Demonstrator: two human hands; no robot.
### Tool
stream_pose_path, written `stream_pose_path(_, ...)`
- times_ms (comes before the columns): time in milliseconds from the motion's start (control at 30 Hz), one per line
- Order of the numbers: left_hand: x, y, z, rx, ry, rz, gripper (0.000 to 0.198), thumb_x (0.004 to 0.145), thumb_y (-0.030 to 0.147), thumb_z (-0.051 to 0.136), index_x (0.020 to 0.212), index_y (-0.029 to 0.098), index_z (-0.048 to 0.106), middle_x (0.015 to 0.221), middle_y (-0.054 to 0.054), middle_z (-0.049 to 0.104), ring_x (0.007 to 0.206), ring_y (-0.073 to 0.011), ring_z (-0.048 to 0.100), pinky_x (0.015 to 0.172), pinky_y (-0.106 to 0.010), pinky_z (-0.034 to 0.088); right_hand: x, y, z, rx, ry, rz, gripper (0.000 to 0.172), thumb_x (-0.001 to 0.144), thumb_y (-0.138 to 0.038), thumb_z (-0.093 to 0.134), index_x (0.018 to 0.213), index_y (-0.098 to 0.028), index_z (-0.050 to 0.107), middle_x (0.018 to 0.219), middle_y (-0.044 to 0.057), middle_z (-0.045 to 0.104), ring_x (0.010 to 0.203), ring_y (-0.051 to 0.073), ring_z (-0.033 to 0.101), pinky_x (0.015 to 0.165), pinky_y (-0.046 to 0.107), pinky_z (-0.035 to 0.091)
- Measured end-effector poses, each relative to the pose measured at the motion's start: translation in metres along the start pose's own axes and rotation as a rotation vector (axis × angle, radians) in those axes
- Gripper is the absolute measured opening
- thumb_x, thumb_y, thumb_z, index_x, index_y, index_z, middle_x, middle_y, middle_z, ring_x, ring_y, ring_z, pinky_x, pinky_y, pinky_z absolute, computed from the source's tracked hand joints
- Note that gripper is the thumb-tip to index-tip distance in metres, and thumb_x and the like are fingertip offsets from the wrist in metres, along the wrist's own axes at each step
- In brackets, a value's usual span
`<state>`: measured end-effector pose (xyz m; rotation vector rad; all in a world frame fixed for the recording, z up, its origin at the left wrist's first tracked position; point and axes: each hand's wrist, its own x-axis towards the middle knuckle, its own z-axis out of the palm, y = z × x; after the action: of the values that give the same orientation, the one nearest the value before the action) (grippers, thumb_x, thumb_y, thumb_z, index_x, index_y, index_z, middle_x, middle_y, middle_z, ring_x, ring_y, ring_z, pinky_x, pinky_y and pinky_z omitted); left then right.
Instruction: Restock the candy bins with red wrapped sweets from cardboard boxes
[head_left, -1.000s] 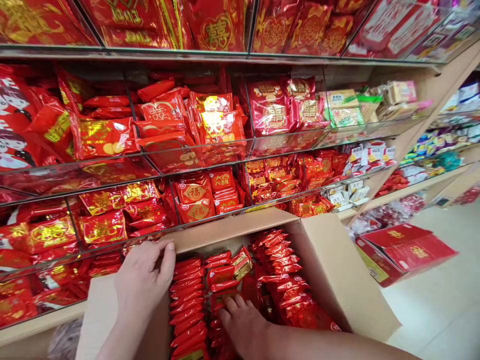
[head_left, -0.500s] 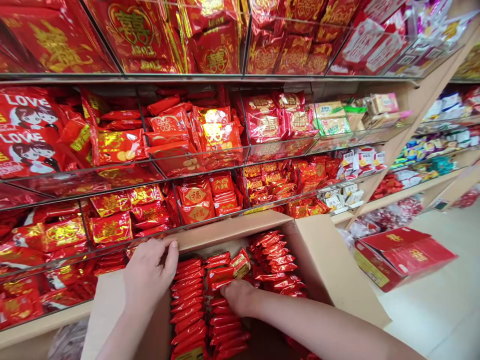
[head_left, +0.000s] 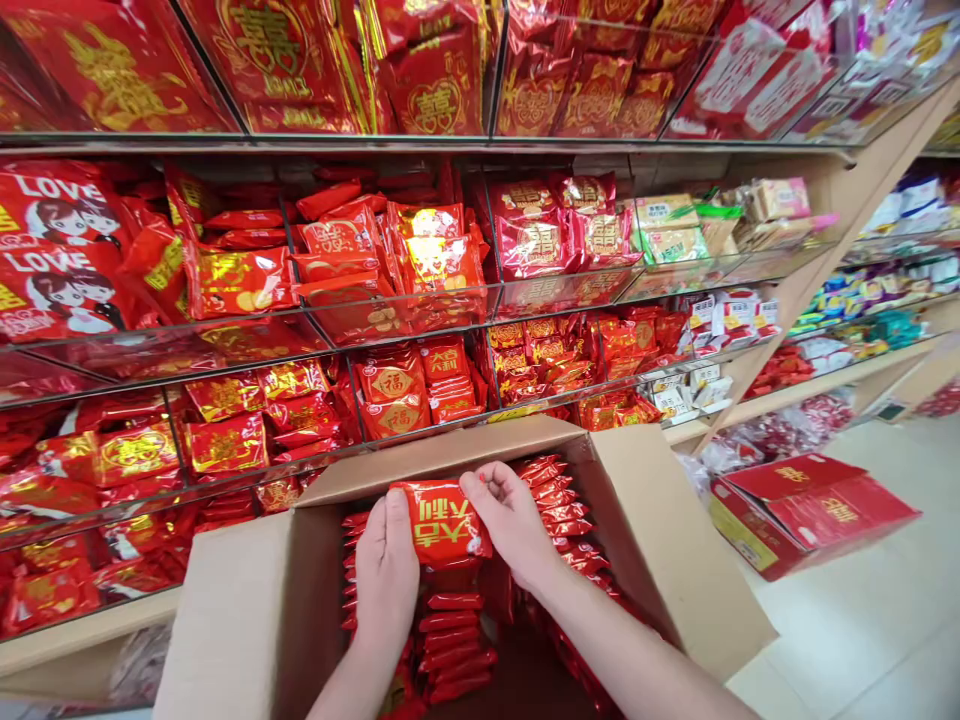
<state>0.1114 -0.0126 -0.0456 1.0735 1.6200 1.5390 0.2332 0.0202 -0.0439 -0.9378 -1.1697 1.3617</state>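
Note:
My left hand [head_left: 386,575] and my right hand [head_left: 512,522] hold between them a stack of red snack packets [head_left: 444,522], its top one printed with gold characters, lifted above an open cardboard box [head_left: 660,540]. The left hand presses the stack's left side, fingers together. The right hand grips its right side with the thumb on top. Rows of red packets [head_left: 457,640] stand on edge inside the box below the hands.
Glass-fronted shelves [head_left: 420,300] full of red and gold packets rise behind the box. A red carton [head_left: 814,505] lies on the pale floor to the right. More shelves with mixed sweets run along the far right.
My left hand left the box flap and came to the middle. My right hand rose out of the box. Both now hold a stack of packets lifted above the rows.

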Motion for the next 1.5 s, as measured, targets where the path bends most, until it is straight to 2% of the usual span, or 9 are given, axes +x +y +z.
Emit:
stream_pose_path(200,-0.011,-0.004,0.013,-0.055,0.062,-0.025,0.045,0.074,0.061,0.047,0.072,0.018,0.059,0.064,-0.001,0.059,0.059,-0.0131,0.051,0.053,-0.022,0.042,0.000,0.016,0.002,-0.363,0.305,-0.218,0.035,0.087,-0.047,0.036,0.064,-0.021,0.035,0.057,-0.005,0.040,0.054,0.010,0.038,0.052,0.022,0.032)
stream_pose_path(367,-0.016,-0.011,0.012,-0.142,0.091,-0.015,0.043,0.073,0.060,0.050,0.063,0.018,0.054,0.055,0.002,0.052,0.050,-0.0103,0.044,0.046,-0.021,0.037,-0.005,0.012,-0.001,-0.475,0.324,-0.368,0.034,0.088,-0.041,0.035,0.061,-0.021,0.029,0.054,-0.005,0.037,0.050,0.009,0.036,0.050,0.022,0.029)
stream_pose_path(533,-0.024,-0.009,0.009,-0.151,0.064,-0.044,0.041,0.071,0.058,0.053,0.069,0.018,0.061,0.061,-0.002,0.059,0.059,-0.0162,0.055,0.054,-0.025,0.044,-0.010,0.001,-0.011,-0.453,0.257,-0.319,0.035,0.090,-0.042,0.031,0.060,-0.023,0.027,0.052,-0.006,0.033,0.047,0.009,0.035,0.047,0.022,0.028)
stream_pose_path(733,-0.016,0.004,-0.011,0.282,-0.266,0.269,0.035,0.067,0.043,0.063,0.094,0.023,0.065,0.096,-0.007,0.066,0.087,-0.0228,0.060,0.078,-0.034,0.048,-0.005,-0.017,-0.033,-0.815,-0.138,-0.399,0.036,0.089,-0.041,0.035,0.059,-0.022,0.028,0.052,-0.004,0.034,0.047,0.010,0.032,0.049,0.025,0.022)
stream_pose_path(867,-0.017,0.011,-0.008,0.393,-0.542,0.156,0.022,0.062,0.041,0.068,0.072,0.021,0.067,0.070,-0.003,0.067,0.065,-0.0196,0.060,0.062,-0.030,0.049,-0.005,-0.024,-0.029,-0.698,-0.230,-0.375,0.038,0.087,-0.046,0.037,0.059,-0.021,0.034,0.053,-0.003,0.036,0.049,0.010,0.036,0.049,0.024,0.026)
stream_pose_path(1000,-0.026,0.009,0.010,-0.085,-0.212,-0.064,0.033,0.067,0.045,0.065,0.089,0.021,0.064,0.083,-0.003,0.069,0.075,-0.0187,0.063,0.068,-0.029,0.050,-0.011,-0.019,-0.023,-0.117,-0.048,-0.078,0.034,0.080,-0.055,0.046,0.083,-0.021,0.047,0.070,-0.001,0.049,0.059,0.010,0.048,0.050,0.022,0.040)
stream_pose_path(1100,-0.028,0.008,0.018,-0.440,0.013,-0.214,0.040,0.065,0.046,0.067,0.095,0.020,0.059,0.085,-0.003,0.069,0.074,-0.0176,0.064,0.066,-0.029,0.052,-0.020,-0.006,-0.019,0.148,-0.268,0.159,0.047,0.064,-0.050,0.068,0.092,-0.019,0.047,0.083,0.001,0.056,0.067,0.011,0.056,0.057,0.025,0.048)
stream_pose_path(1200,-0.022,0.012,0.013,-0.536,0.041,-0.275,0.041,0.057,0.041,0.074,0.087,0.019,0.057,0.077,-0.001,0.068,0.064,-0.0152,0.064,0.060,-0.027,0.051,-0.028,0.005,-0.018,0.162,-0.374,0.252,0.040,0.064,-0.047,0.069,0.078,-0.017,0.047,0.069,-0.002,0.058,0.055,0.009,0.056,0.055,0.024,0.047)
stream_pose_path(1500,-0.010,0.008,-0.010,-0.373,0.070,-0.150,0.037,0.055,0.046,0.073,0.074,0.017,0.057,0.067,0.000,0.066,0.057,-0.0132,0.059,0.054,-0.025,0.050,-0.027,-0.007,-0.015,0.118,-0.289,0.200,0.037,0.063,-0.043,0.069,0.075,-0.019,0.044,0.067,-0.005,0.054,0.056,0.010,0.051,0.053,0.024,0.044)
